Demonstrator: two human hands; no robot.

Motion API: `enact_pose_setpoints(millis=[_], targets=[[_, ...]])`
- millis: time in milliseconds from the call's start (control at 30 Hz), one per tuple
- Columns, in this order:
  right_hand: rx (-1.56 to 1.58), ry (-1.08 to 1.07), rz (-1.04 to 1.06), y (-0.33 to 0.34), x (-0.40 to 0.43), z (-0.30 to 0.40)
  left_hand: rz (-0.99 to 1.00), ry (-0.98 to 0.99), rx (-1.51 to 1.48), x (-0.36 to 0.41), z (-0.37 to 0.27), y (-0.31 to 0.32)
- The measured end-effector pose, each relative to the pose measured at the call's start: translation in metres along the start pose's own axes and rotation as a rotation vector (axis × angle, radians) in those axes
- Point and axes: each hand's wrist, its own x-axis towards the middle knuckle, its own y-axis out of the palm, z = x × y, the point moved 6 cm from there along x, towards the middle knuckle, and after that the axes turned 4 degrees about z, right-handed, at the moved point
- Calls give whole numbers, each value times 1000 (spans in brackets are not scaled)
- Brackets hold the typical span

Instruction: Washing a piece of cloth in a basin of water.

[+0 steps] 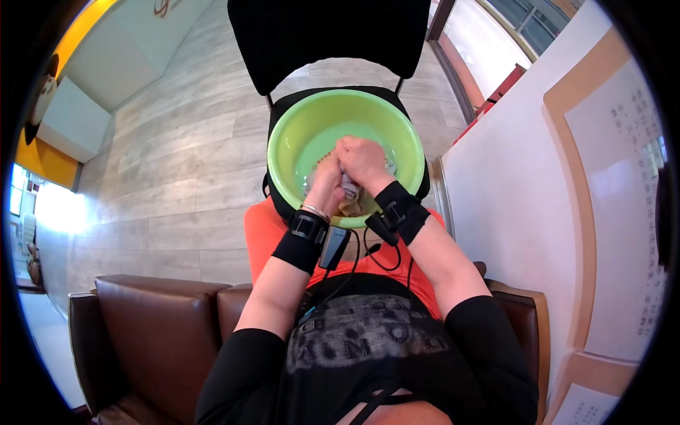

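A light green plastic basin [287, 133] stands before me on the seat of a black chair [329, 32]. Inside it is a bunched, pale patterned cloth [350, 188], with a yellowish part hanging toward the near rim. My left hand [328, 178] is closed around the cloth from the left. My right hand [364, 159] grips it from the right and above, its knuckles close to the left hand's fingers. Much of the cloth is hidden under both hands. Whether liquid lies in the basin is hard to tell.
Black wrist straps [308, 231] with small devices and cables [353, 265] hang near my lap. I sit on a brown leather sofa [154, 319]. At right is a white wall [494, 175] with a framed board [605, 212] bearing writing. A white box [74, 119] is at far left.
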Motion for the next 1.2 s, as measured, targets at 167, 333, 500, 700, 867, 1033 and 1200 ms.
enact_pose_setpoints(millis=[167, 333, 500, 700, 867, 1033, 1200], targets=[[147, 1, 12, -2, -17, 20, 73, 114, -84, -14, -8, 5], [3, 43, -45, -14, 4, -11, 68, 44, 49, -4, -3, 7], [152, 207, -53, -24, -6, -38, -2, 10, -90, -18, -24, 19], [209, -97, -3, -18, -35, 43, 94, 111, -107, -18, -12, 3], [-116, -38, -59, -14, -6, -3, -36, 23, 62, 4, 8, -5], [90, -53, -107, -10, -33, 24, 41, 101, 86, -10, 0, -2], [-256, -134, -62, -12, -10, -13, -23, 37, 74, -11, 8, 13]])
